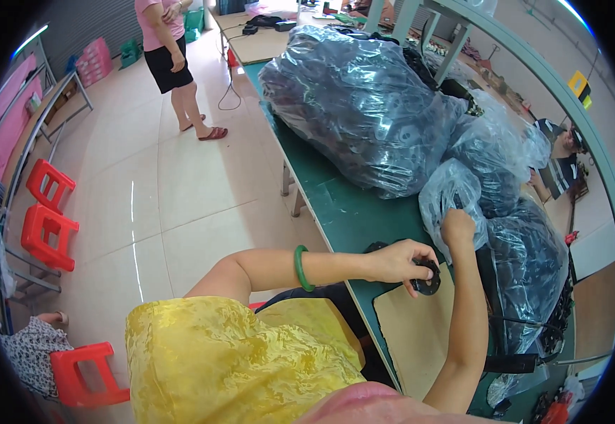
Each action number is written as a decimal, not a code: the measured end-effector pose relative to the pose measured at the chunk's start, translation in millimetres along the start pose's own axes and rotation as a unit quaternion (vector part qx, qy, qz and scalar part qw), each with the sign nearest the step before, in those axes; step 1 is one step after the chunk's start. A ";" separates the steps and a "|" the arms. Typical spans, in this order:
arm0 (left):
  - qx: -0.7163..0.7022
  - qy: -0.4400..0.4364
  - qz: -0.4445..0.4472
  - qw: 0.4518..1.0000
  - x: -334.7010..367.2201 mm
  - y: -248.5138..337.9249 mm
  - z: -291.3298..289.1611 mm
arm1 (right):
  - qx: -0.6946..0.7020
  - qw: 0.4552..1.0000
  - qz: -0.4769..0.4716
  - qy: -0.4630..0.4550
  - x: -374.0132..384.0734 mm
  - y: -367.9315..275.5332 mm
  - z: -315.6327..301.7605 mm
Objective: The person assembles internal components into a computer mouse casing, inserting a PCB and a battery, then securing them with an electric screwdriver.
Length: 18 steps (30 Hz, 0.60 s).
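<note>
My left hand (pixel 401 263), its wrist in a green bangle (pixel 303 268), is closed around a black, roundish part (pixel 426 278) with a light spot in its middle. It holds this part above a tan board (pixel 420 332) on the green table. Farther off, my right hand (pixel 458 227) is at the mouth of a small clear plastic bag (pixel 452 189) with dark contents. Its fingers curl in toward the bag, and their tips are hidden. Just left of my left hand, another black piece (pixel 375 247) lies on the table, partly covered.
A huge clear bag of dark items (pixel 364 106) covers the table's far part. More filled bags (pixel 526 268) line the right side beneath a grey-green metal frame (pixel 569 99). A black bar-shaped object (pixel 511 364) sits near my right forearm. Red stools (pixel 49 237) and people are nearby.
</note>
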State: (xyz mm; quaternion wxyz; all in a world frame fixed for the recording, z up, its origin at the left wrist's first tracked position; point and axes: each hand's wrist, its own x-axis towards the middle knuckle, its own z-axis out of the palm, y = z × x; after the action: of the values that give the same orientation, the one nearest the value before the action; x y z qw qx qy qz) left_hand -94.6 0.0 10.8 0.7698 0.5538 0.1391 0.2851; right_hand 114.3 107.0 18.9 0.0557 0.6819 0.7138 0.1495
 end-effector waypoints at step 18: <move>-0.159 0.066 0.021 0.985 10.8 -49.0 35.1 | 0.398 0.880 -0.040 0.255 -201.6 -16.8 -98.5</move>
State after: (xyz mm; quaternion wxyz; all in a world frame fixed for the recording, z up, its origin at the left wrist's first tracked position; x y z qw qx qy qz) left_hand -53.4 -31.7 -21.6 0.8309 0.4070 0.1307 0.3561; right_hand 83.1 -106.5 82.4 -0.3985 0.5554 0.7296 0.0187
